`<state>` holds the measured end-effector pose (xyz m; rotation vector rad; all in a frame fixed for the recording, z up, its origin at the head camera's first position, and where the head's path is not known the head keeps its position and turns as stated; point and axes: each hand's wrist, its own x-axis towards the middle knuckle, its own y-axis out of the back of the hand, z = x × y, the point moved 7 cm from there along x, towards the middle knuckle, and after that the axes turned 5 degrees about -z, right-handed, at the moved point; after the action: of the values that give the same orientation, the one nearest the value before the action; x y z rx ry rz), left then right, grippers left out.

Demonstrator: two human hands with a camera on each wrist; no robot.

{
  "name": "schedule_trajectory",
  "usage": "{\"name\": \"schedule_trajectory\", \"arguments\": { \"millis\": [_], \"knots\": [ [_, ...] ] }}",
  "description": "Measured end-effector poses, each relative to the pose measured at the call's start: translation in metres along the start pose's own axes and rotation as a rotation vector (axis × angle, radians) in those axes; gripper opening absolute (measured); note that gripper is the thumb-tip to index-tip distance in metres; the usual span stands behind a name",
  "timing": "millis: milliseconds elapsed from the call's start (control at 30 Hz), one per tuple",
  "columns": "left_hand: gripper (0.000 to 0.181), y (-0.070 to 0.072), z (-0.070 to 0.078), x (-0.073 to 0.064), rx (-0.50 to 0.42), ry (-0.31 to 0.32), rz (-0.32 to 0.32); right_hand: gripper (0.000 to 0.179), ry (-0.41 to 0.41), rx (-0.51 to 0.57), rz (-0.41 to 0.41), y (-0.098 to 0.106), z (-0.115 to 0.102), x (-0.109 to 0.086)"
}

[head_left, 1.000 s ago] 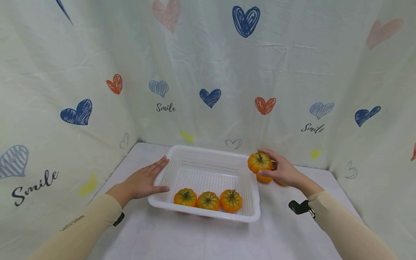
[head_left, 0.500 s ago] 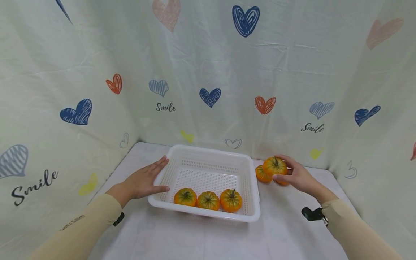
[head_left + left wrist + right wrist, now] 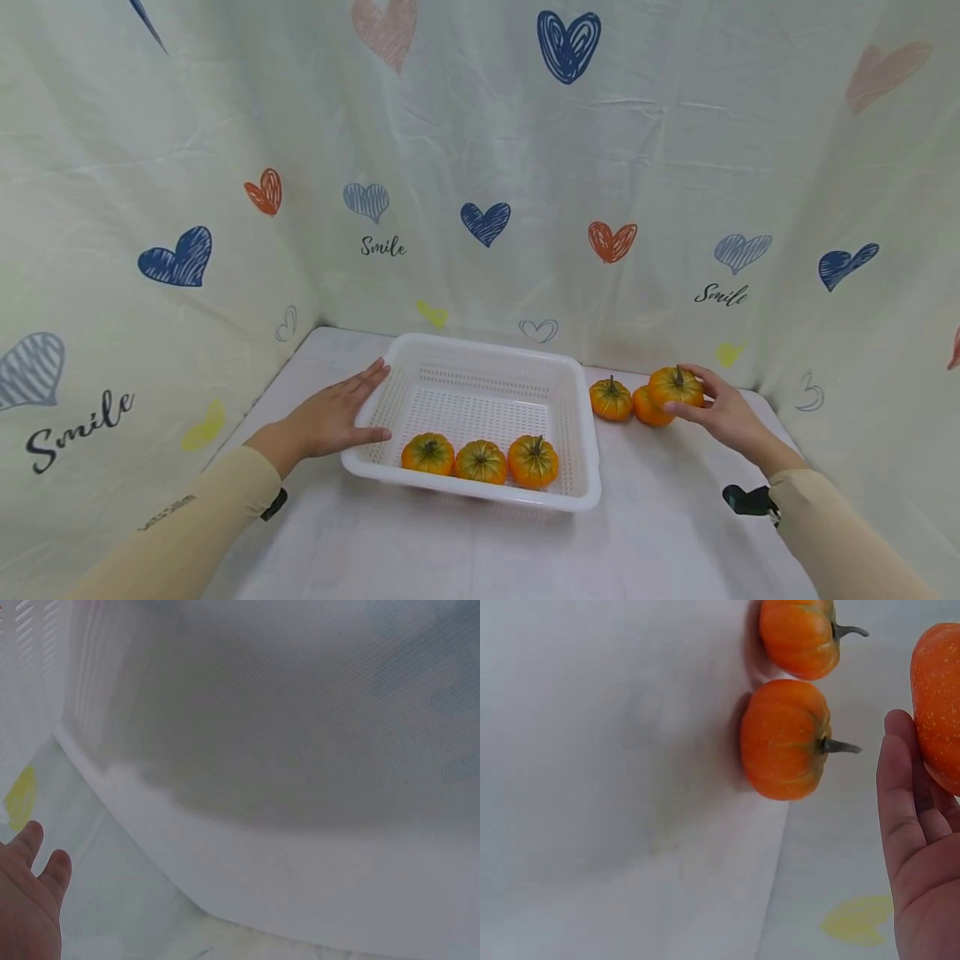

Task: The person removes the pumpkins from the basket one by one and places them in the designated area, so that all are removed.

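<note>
My right hand (image 3: 727, 417) holds a small orange pumpkin (image 3: 677, 386) with a greenish top and stem, thumb on the near side and fingers on the far side. Two similar pumpkins rest on the table beside the basket: one (image 3: 611, 400) near its right wall, another (image 3: 649, 408) partly covered by the held pumpkin. In the right wrist view, the held pumpkin (image 3: 939, 705) appears apart from the nearest table pumpkin (image 3: 784, 742). My left hand (image 3: 326, 421) lies with straight fingers at the left rim of a white plastic basket (image 3: 480, 493); its thumb reaches over the rim.
Inside the basket, three pumpkins line the front wall: a left one (image 3: 427, 455), a middle one (image 3: 480, 463) and a right one (image 3: 533, 463). A pale cloth covers the table (image 3: 420, 550). A curtain (image 3: 525, 150) printed with hearts encloses the back and sides.
My right hand has moved rightward with the pumpkin, away from the basket and past the two table pumpkins, which now show more fully. My left hand and the basket have stayed put.
</note>
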<state>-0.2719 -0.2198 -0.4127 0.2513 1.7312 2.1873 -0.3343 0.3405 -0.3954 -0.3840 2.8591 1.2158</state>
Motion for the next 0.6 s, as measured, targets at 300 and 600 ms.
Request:
{"name": "schedule_trajectory", "arguments": {
  "millis": [300,600],
  "knots": [
    [0.106,-0.001,0.0,0.0,0.005,-0.003,-0.002,0.102,-0.069,0.018,0.029,0.009,0.025,-0.002],
    [0.105,0.001,0.001,0.0,0.002,0.007,-0.004,0.112,-0.137,0.012,0.064,0.011,0.048,0.0]
  ]
}}
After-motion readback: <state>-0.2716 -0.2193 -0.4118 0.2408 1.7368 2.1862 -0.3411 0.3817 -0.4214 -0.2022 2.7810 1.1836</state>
